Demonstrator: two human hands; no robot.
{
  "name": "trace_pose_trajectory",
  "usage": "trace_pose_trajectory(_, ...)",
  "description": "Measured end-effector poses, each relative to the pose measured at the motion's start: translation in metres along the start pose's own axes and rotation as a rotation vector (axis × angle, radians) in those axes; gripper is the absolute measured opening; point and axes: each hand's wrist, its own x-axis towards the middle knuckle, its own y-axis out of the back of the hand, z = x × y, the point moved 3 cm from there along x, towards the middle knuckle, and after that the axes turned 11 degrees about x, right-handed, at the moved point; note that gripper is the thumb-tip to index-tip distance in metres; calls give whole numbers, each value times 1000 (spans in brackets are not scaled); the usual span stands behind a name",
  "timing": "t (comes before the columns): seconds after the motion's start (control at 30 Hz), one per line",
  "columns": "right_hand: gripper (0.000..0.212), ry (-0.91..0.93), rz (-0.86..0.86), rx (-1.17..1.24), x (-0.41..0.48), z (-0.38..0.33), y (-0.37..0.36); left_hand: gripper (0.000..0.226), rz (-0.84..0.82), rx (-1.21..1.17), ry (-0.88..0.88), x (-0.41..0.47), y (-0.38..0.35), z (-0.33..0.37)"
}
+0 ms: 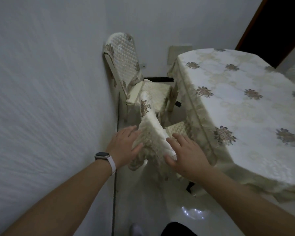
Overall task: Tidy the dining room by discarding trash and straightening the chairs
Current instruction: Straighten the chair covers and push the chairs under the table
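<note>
A chair with a cream quilted, flower-printed cover (pixel 152 126) stands just in front of me, its seat tucked partly under the table. My left hand (pixel 124 145), with a watch on the wrist, lies with straight fingers against the left side of the chair's backrest top. My right hand (pixel 184 152) lies with spread fingers against the backrest's right side, thumb at the lower corner. A second covered chair (pixel 123 57) stands farther back against the wall, its seat facing the table.
A table with a cream floral tablecloth (pixel 237 99) fills the right side, its cloth hanging low. A white wall (pixel 49 82) runs close along the left. The glossy white floor (pixel 152 201) lies below, and a dark doorway (pixel 279 23) is at the top right.
</note>
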Motion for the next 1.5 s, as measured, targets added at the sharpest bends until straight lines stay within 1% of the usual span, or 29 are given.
trace_pose_trajectory(0.2,61,-60,-20,28,17,9,-14,49,11,10,-138,37,-16,-6)
trace_pose_trajectory(0.33,61,-68,-37,37,36,16,-29,52,-15,85,-231,69,-29,-13)
trace_pose_trajectory(0.47,60,-61,-42,21,60,27,-49,57,-78,161,-320,96,-44,-22)
trace_pose_trajectory(0.57,65,-89,-84,96,80,36,-64,58,-118,194,-382,118,-51,-28)
trace_pose_trajectory(0.67,59,-85,-36,172,90,36,-72,60,-126,223,-477,142,-57,-35)
trace_pose_trajectory(0.77,56,-119,-2,222,95,40,-77,66,-143,194,-527,160,-63,-41)
trace_pose_trajectory(0.9,61,-162,-90,248,101,47,-81,69,-157,169,-568,171,-70,-46)
trace_pose_trajectory(1.03,58,-203,-106,230,102,51,-79,67,-109,144,-671,184,-75,-50)
trace_pose_trajectory(1.2,58,-310,-134,325,101,51,-85,65,-43,118,-839,205,-88,-53)
trace_pose_trajectory(1.4,44,-409,-39,399,96,45,-88,58,89,8,-967,221,-99,-53)
trace_pose_trajectory(1.5,42,-424,-5,434,95,46,-89,55,117,-36,-999,225,-100,-51)
